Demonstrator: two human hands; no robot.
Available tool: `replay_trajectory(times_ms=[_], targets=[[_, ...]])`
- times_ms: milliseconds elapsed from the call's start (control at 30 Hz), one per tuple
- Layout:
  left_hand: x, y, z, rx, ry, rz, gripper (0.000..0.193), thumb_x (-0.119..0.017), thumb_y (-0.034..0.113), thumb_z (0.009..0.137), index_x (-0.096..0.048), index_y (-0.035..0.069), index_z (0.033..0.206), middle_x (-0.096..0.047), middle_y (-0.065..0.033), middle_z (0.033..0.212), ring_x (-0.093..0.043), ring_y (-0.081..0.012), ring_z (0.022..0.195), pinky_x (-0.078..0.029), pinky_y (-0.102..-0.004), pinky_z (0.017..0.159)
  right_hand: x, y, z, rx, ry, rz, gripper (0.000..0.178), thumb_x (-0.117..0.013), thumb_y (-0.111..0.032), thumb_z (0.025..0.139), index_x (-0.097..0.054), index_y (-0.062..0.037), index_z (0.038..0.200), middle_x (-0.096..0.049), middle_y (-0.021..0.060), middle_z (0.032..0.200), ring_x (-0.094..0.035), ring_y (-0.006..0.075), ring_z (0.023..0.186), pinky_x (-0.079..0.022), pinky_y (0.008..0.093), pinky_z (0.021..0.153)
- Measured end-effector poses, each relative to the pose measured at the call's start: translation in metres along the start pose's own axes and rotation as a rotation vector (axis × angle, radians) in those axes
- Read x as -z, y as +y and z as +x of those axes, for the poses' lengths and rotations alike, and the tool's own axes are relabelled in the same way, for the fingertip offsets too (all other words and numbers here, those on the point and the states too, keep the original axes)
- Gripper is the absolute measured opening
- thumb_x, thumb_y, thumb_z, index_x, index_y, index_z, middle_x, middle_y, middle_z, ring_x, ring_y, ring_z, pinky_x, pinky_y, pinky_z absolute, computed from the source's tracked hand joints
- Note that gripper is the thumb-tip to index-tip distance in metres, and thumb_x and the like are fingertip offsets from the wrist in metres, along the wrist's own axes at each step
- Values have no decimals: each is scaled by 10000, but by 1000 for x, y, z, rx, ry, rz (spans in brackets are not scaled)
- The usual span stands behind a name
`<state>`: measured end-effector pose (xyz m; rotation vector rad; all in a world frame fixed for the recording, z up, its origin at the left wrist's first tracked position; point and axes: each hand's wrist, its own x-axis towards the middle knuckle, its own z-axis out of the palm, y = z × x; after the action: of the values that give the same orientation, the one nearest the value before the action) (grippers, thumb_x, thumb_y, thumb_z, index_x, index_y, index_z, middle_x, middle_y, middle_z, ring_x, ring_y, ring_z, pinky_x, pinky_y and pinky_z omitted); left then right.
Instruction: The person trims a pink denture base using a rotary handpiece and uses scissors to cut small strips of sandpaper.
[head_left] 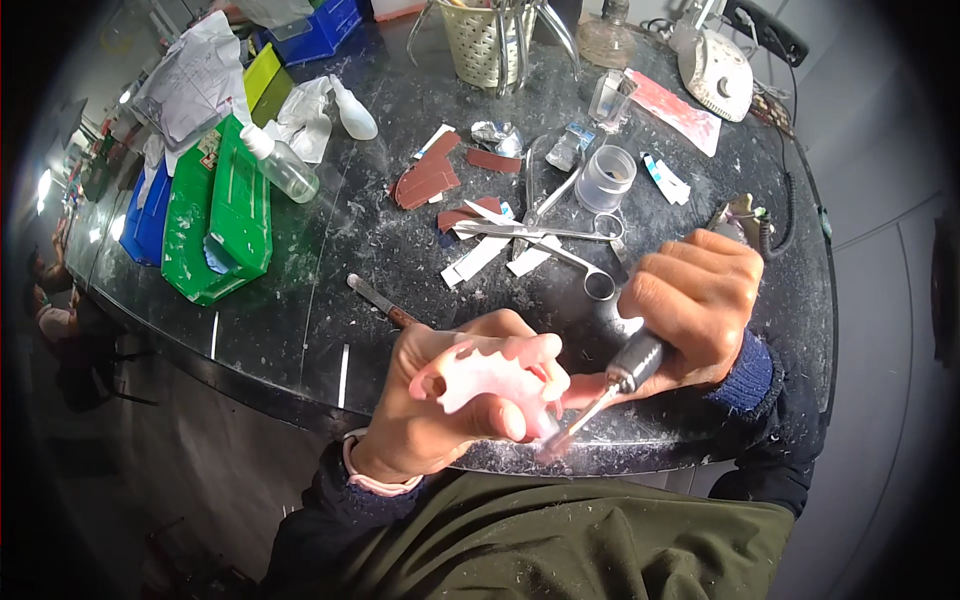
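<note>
My left hand [410, 425] holds a pink denture base [485, 380] at the table's front edge, its fingers and thumb closed around the piece. The denture base is curved with a scalloped edge, and light glares off it. In my right hand [695, 300] is a dark rotary handpiece [638, 360], gripped with the fingers wrapped around it. Its thin shaft slants down-left to a bit blurred by motion, beside the near end of the denture base. Whether the bit touches the piece, I cannot tell. White dust lies on the table edge below.
Beyond my hands lie scissors [535, 232], brown sandpaper pieces [428, 180] and a clear plastic cup [605, 178]. A knife [378, 300] lies near my left hand. Green trays [185, 225] and a spray bottle [285, 165] stand left; a tool basket [480, 45] and white control box [718, 75] stand behind.
</note>
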<state>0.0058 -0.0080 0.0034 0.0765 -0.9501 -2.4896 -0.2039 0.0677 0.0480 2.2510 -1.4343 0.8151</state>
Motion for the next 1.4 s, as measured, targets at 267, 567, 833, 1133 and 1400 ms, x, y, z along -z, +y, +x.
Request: replay_trajectory(times_ms=[267,567,833,1133,1400], targets=[[6,2,1,-192,11,239,460,-832,164,681,-665,6,1079,-637,-119,957,-649,-186,847,-540,-280,750,3,1,0,47,4,-132,630,-691,-685,572,-419,-117,555,-351,-28,483,-388,129,382,-262,260,378],[9,-1,3,-252,-64,130,442,-757,293,783,-655,-50,1042,-598,-181,980,-666,-216,779,-591,-291,674,3,1,0,15,-2,-128,663,-674,-725,594,-399,-124,545,-321,-35,476,-355,114,374,-240,254,375],[10,1,0,-171,-60,224,432,-762,267,781,-650,-51,1050,-591,-171,972,-656,-222,799,-597,-283,640,5,-1,-1,1,-20,-112,679,-679,-725,539,-411,-103,594,-356,0,521,-371,160,406,-244,301,421],[14,1,0,-137,-85,204,548,-789,351,732,-643,-55,1070,-583,-169,980,-644,-227,841,-578,-278,704,7,0,-1,72,1,-144,583,-672,-625,609,-422,-98,605,-358,5,528,-394,164,410,-260,305,425],[14,0,-2,-88,-30,201,523,-783,343,729,-656,-52,1047,-595,-157,980,-646,-233,850,-562,-312,739,8,1,-4,99,-16,-185,526,-676,-555,581,-450,-81,620,-388,12,542,-407,171,424,-259,305,429]])
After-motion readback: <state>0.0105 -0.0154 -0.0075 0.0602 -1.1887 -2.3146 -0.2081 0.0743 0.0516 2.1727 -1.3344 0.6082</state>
